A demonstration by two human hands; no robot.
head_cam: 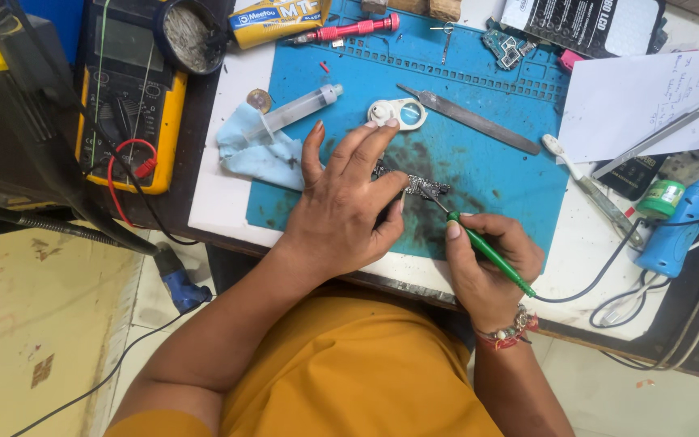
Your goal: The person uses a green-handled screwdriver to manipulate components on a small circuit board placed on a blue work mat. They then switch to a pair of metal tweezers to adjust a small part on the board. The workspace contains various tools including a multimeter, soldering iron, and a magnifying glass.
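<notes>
Head view: left hand point(341, 212) pins circuit board point(424, 187); right hand point(489, 263) grips green soldering iron point(491, 254); yellow packet point(277, 18) top.

Small circuit board point(418, 186): left part covered by left hand point(341, 210); components too fine to resolve. Tip of green-handled soldering iron point(487, 252) meets the board; exact contact spot not discernible. Iron's handle partly enclosed by right hand point(487, 267). Yellow multimeter point(127, 97): top cut by frame edge, left side screened by a dark blurred arm point(34, 121) in the foreground. Black package point(584, 24) cut off at top. Handwriting on white paper point(633, 101) too small to read.
</notes>
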